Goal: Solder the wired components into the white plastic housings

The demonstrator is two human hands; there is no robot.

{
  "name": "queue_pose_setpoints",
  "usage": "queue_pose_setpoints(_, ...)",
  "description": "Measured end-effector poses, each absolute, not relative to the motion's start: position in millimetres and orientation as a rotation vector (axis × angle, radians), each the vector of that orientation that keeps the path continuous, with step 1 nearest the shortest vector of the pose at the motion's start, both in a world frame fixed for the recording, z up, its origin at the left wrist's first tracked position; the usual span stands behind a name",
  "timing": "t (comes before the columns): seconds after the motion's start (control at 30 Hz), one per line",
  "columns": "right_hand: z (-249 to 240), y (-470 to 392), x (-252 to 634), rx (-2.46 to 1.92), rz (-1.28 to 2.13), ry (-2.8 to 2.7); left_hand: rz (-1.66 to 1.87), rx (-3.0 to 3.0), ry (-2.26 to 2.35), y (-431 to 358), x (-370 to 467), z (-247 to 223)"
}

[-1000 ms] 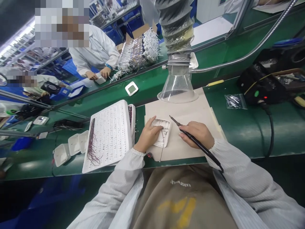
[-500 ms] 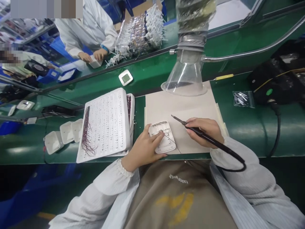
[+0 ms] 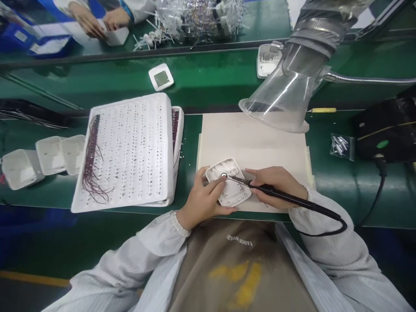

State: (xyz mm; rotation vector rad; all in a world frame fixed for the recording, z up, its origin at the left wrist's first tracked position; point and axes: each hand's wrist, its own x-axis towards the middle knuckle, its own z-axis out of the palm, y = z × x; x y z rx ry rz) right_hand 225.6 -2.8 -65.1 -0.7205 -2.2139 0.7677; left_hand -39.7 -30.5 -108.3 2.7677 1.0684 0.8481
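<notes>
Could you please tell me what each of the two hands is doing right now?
Left hand: closed on the white casing, fingertips inside it.
Right hand: closed around the soldering iron, its tip over the casing.

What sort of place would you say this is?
Probably an electronics assembly workshop: a black pen-shaped soldering iron, a clear plastic fume-extraction hood and a white foam tray of small wired parts suggest it.
</notes>
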Motion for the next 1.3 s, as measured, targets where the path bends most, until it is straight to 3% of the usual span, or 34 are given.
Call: queue_pose_setpoints(1.3,-63.7,-5.7,203.4,-0.795,0.692,-2.384,0.863,2.674,1.081,-25.4,-33.1,-118.7)
